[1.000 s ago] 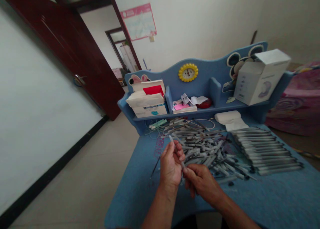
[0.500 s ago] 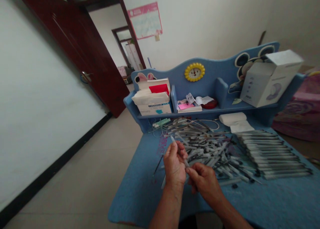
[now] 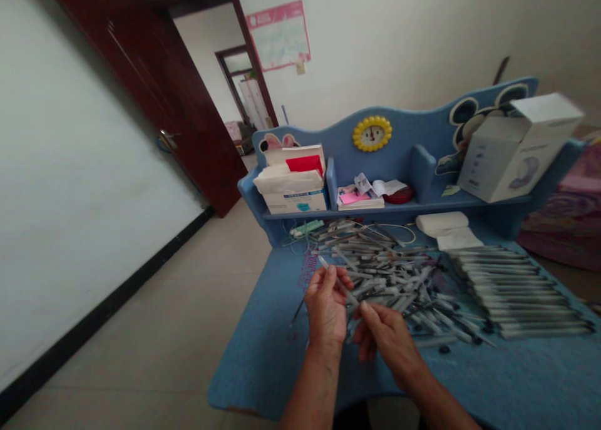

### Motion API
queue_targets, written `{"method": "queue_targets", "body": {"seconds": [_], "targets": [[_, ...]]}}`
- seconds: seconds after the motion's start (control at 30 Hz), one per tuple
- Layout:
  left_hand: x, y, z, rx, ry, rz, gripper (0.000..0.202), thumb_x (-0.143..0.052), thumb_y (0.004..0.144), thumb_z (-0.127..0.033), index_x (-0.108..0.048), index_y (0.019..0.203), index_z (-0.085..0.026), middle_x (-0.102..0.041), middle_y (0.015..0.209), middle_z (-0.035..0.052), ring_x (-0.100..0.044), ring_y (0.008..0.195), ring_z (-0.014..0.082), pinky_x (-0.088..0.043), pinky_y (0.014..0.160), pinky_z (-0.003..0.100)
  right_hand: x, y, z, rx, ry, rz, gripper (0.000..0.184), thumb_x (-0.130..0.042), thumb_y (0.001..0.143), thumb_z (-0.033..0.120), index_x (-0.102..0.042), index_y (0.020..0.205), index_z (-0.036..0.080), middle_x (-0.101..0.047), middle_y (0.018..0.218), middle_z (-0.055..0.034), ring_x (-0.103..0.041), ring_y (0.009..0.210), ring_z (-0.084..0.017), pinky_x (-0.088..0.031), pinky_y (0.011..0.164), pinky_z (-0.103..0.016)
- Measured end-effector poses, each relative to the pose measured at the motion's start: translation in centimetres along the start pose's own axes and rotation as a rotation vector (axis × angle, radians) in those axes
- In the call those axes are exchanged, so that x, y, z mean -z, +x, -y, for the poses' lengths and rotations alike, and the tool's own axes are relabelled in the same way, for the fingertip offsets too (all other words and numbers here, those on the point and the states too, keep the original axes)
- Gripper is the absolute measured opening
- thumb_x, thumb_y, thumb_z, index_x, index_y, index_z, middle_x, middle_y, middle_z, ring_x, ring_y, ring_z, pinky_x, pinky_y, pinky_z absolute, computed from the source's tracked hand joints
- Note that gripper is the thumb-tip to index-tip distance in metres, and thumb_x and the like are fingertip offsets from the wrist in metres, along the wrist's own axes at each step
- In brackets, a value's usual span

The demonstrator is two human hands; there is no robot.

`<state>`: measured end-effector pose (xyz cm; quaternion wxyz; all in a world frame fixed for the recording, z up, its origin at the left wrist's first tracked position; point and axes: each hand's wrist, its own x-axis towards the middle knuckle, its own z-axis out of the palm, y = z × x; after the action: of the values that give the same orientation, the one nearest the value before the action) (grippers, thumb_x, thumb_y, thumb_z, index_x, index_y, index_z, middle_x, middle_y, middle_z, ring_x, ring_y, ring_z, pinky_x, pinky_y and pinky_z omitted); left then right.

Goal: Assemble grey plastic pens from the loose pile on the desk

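Note:
Between my two hands is a slim whitish pen barrel (image 3: 346, 292), tilted with its upper end to the left. My left hand (image 3: 325, 305) is closed round its upper part, thumb along it. The fingers of my right hand (image 3: 385, 333) pinch its lower end. Just beyond the hands spreads a loose heap of pens and pen parts (image 3: 399, 286), grey, clear and black. To the right, capped pens (image 3: 526, 292) lie side by side in a neat row. A thin dark refill or pen (image 3: 297, 311) lies left of my left hand.
The blue desk (image 3: 253, 355) has a raised shelf holding a mask box (image 3: 295, 199), papers (image 3: 359, 198) and a white carton (image 3: 500, 158). A yellow flower clock (image 3: 372, 134) is on its back panel. A white paper roll (image 3: 442, 223) lies below the shelf.
My right hand has shifted slightly right, and more of the pen barrel shows between my hands. The whole view has turned a little, moving the scene slightly right.

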<state>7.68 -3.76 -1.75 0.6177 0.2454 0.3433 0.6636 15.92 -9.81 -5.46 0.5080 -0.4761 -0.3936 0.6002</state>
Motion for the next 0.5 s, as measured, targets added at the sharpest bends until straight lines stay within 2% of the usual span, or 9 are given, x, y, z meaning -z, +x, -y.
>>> {"method": "queue_targets", "body": {"seconds": [0.17, 0.4, 0.5], "targets": [[0.20, -0.08, -0.03, 0.014, 0.009, -0.012, 0.016, -0.070, 0.066, -0.023, -0.058, 0.072, -0.013, -0.062, 0.066, 0.0007, -0.056, 0.056, 0.0088, -0.046, 0.056, 0.022, -0.19, 0.06, -0.65, 0.011, 0.030, -0.007, 0.037, -0.051, 0.079, 0.050, -0.051, 0.067, 0.014, -0.058, 0.050, 0.0019, -0.051, 0.033, -0.008, -0.033, 0.032, -0.017], [0.47, -0.13, 0.13, 0.033, 0.022, -0.059, 0.019, -0.072, 0.063, -0.023, -0.058, 0.072, -0.013, -0.064, 0.067, 0.0019, -0.058, 0.055, 0.0102, -0.048, 0.056, 0.023, 0.06, 0.20, -0.81, 0.016, -0.110, -0.162, 0.026, -0.061, 0.072, 0.040, -0.052, 0.064, 0.017, -0.057, 0.048, 0.0040, -0.049, 0.034, -0.010, -0.036, 0.033, -0.019], [0.61, -0.15, 0.21, 0.044, 0.007, -0.053, 0.020, -0.072, 0.063, -0.021, -0.058, 0.074, -0.013, -0.065, 0.067, 0.0021, -0.059, 0.056, 0.0105, -0.048, 0.056, 0.023, 0.17, 0.18, -0.86, 0.041, -0.098, -0.193, 0.026, -0.065, 0.068, 0.039, -0.050, 0.064, 0.018, -0.055, 0.047, 0.0051, -0.049, 0.034, -0.010, -0.036, 0.034, -0.020]]}}
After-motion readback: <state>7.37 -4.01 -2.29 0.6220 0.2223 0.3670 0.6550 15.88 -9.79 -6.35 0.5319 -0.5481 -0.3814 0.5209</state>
